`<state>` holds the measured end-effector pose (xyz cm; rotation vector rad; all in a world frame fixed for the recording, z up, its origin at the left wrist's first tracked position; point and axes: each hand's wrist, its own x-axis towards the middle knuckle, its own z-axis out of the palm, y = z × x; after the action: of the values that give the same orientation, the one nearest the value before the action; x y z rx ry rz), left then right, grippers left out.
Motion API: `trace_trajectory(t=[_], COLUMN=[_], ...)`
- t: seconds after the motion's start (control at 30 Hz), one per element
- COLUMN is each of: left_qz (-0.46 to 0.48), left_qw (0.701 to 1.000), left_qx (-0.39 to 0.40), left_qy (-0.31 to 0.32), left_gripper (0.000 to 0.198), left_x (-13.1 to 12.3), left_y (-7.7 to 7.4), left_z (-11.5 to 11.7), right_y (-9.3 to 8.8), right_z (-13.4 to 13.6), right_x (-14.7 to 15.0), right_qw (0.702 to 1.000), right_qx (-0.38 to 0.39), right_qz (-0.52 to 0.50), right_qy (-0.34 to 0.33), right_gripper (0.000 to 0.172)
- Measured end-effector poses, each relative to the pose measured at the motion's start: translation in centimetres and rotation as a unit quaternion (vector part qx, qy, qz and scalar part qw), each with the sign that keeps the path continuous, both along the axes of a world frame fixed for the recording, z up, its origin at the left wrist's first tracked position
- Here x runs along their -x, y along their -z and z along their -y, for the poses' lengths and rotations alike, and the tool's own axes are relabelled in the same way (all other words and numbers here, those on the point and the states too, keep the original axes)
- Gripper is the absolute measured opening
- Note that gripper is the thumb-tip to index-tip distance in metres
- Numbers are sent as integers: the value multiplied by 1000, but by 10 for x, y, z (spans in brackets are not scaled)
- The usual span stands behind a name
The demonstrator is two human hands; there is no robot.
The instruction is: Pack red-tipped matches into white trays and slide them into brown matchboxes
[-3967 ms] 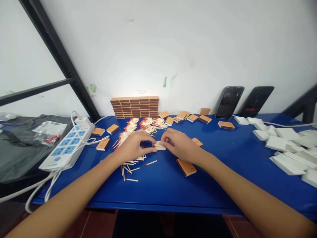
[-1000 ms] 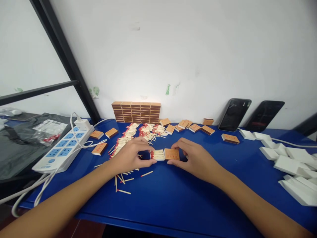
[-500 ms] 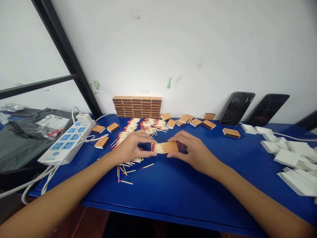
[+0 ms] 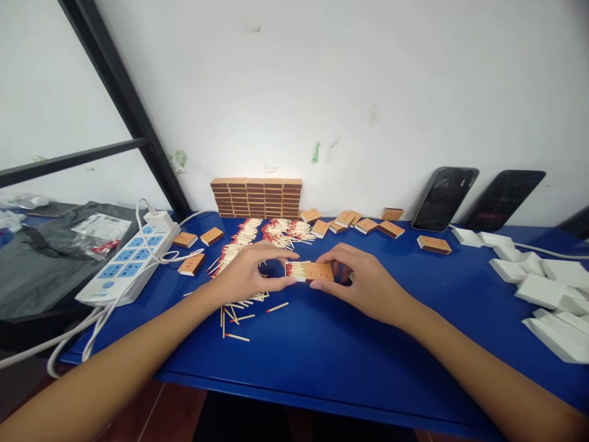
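Note:
Between my hands is a matchbox (image 4: 319, 272), its tray (image 4: 297, 270) partly out of the orange-brown sleeve and filled with red-tipped matches. My right hand (image 4: 356, 276) grips the sleeve from the right with thumb and fingers. At the tray's left end, my left hand (image 4: 257, 270) has its thumb along the near side and its index finger at the far side. Loose matches (image 4: 243, 242) lie in a heap beyond and under my left hand, and a few single matches (image 4: 237, 337) lie nearer the front.
Matchboxes are stacked (image 4: 256, 198) against the wall, with loose matchboxes (image 4: 365, 226) to their right. A white power strip (image 4: 133, 258) with cables lies left. Two phones (image 4: 445, 199) lean on the wall at right, near white tray-like pieces (image 4: 543, 291). The blue table (image 4: 322, 374) ends in front.
The tray has slid slightly farther into the sleeve, so a little less of the matches shows. The whole view has shifted a little; both hands stay at the matchbox.

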<state>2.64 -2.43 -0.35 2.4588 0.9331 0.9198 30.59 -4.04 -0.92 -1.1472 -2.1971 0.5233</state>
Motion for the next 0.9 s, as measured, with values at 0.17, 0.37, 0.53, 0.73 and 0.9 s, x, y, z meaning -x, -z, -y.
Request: trace_trajectory(t=[0.17, 0.37, 0.53, 0.73, 0.9], left_qz=[-2, -16, -10, 10, 13], left_qw=[1000, 999, 999, 1000, 999], left_qx=[15, 30, 28, 20, 16], left_qy=[6, 17, 16, 21, 29], left_gripper=[42, 39, 40, 41, 38], left_x=[-1, -3, -2, -2, -3], left_y=[-4, -8, -6, -4, -3], left_z=[3, 8, 6, 5, 6], right_y=[-3, -7, -5, -5, -7], right_z=[1, -1, -3, -3, -1], right_x=[-1, -1, -2, -6, -7], right_qw=[998, 993, 991, 990, 992], right_qx=[36, 62, 76, 68, 63], right_qz=[-46, -101, -110, -118, -107], right_qy=[-4, -12, -6, 32, 22], right_gripper=[42, 39, 37, 41, 44])
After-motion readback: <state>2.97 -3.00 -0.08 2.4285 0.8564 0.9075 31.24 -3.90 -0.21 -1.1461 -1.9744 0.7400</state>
